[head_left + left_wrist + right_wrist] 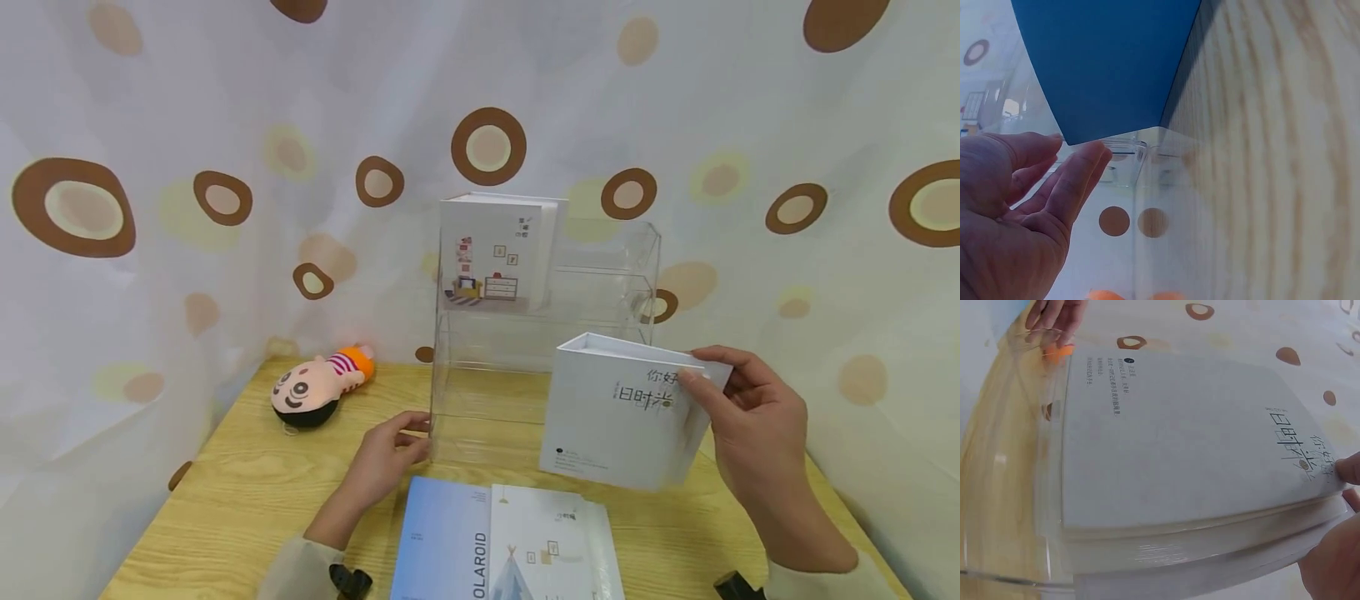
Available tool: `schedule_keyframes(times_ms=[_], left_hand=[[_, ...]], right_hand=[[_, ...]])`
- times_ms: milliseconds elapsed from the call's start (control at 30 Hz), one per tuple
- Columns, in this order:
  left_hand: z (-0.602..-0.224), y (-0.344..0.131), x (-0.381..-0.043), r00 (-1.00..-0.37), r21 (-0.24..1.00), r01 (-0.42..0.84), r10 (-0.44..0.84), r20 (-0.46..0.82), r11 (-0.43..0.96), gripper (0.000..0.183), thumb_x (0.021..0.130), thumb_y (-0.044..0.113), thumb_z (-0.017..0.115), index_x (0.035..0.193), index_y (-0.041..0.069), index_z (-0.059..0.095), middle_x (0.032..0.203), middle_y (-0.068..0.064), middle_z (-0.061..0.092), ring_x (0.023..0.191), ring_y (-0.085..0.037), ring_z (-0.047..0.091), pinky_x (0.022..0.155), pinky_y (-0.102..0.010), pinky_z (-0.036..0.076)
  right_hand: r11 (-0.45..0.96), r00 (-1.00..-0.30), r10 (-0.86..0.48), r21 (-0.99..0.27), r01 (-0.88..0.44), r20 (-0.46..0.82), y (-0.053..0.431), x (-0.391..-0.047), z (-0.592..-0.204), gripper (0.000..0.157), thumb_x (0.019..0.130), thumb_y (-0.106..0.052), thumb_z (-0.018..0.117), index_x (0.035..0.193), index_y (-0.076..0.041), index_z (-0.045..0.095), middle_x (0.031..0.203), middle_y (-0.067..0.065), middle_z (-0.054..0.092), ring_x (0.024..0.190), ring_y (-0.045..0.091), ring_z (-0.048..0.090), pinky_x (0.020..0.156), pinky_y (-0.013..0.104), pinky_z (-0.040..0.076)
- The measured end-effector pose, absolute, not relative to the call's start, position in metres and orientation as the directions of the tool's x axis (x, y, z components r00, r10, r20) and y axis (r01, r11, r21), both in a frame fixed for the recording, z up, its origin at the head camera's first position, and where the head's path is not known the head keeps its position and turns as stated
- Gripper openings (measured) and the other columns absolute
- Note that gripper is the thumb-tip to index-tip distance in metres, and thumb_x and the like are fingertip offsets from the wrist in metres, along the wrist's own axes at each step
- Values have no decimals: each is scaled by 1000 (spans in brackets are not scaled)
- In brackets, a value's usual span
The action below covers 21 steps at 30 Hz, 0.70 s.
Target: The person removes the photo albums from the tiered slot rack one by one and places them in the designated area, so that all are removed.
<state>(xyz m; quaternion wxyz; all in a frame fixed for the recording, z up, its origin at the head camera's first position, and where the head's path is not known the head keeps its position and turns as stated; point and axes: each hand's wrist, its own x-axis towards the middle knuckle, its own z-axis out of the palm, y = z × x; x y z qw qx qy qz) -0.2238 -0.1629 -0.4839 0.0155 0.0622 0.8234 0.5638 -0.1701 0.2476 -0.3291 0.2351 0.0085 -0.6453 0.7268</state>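
Observation:
My right hand (761,425) pinches a thick white photo album (607,417) with dark Chinese lettering by its upper right edge, thumb on the front cover. The album is upright and slightly tilted, in front of the lower right part of a clear acrylic tiered rack (491,425). In the right wrist view the album's cover (1179,444) and page edges face the camera. My left hand (386,458) touches the rack's lower left side with its fingertips, fingers loosely extended. Another white album (491,250) with a furniture drawing stands in the rack's upper left.
Flat on the wooden table (247,508), in front of the rack, lie a blue album (442,533) and a white album with a tent drawing (547,533). A plush doll (318,387) lies at the back left. A spotted curtain (337,100) hangs behind.

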Motion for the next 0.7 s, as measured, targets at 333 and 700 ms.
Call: schedule_keyframes(times_ms=[333, 700], left_hand=[[-483, -163, -223, -992, 922, 91, 118, 50, 377, 38, 107, 3, 72, 146, 6, 70, 135, -14, 77, 112, -25, 78, 91, -34, 71], [-482, -165, -222, -989, 924, 106, 139, 58, 368, 38, 108, 5, 72, 146, 5, 70, 136, -15, 77, 113, -26, 78, 92, -35, 71]], right_hand=[[138, -908, 325, -964, -229, 263, 280, -145, -351, 30, 94, 2, 88, 122, -6, 81, 98, -12, 84, 83, 2, 76, 75, 11, 60], [270, -951, 263, -959, -89, 162, 311, -129, -371, 31, 96, -8, 89, 126, -9, 83, 98, -16, 84, 83, 2, 76, 75, 10, 58]])
